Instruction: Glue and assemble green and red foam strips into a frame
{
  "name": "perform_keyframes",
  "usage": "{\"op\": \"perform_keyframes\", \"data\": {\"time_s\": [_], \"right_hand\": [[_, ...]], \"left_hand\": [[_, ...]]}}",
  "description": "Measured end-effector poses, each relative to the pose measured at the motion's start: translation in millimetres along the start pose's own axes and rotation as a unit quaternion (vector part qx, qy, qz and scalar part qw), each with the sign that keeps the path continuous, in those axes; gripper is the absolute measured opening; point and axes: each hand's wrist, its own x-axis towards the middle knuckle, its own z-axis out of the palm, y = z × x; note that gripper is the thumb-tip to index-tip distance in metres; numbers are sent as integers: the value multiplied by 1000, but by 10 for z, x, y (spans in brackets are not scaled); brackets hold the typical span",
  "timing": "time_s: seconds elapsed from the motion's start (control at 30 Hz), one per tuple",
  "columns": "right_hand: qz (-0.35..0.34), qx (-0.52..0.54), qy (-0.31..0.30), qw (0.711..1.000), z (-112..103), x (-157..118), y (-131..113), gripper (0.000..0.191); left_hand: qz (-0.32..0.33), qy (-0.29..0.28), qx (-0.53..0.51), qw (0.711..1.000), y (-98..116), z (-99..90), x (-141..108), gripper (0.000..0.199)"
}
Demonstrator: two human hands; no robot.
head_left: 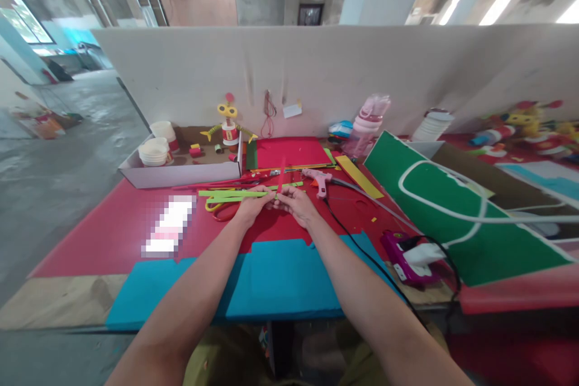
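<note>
My left hand [257,205] and my right hand [295,204] meet above the red table cover, fingertips pinched together. From the pinch a red paper strip [283,174] points away from me. Light green paper strips [224,196] stretch leftward from my left fingers; which of them are held and which lie on the table I cannot tell. The strip ends are hidden by my fingers. Under the green strips are scissors with yellow and red handles [212,206]. Just beyond my right hand lies a pink glue gun [319,182].
A white box [190,174] holds paper cups [154,151] and a paper-cup figure [229,131]. Red paper sheets [289,152] lie behind my hands. On the right are a pink bottle [365,123], a green board [434,217] and a purple power strip [407,262] with cords. A blue sheet [284,277] covers the front edge.
</note>
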Motion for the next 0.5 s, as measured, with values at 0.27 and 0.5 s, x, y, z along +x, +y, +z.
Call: {"op": "perform_keyframes", "data": {"time_s": [0.27,0.5], "right_hand": [[14,17,-10,1000,12,-27,-22,35],[4,11,-1,1000,1,0,10,34]], "left_hand": [[7,-7,4,1000,-1,-1,-1,25],[8,-8,7,1000,-14,4,-2,26]]}}
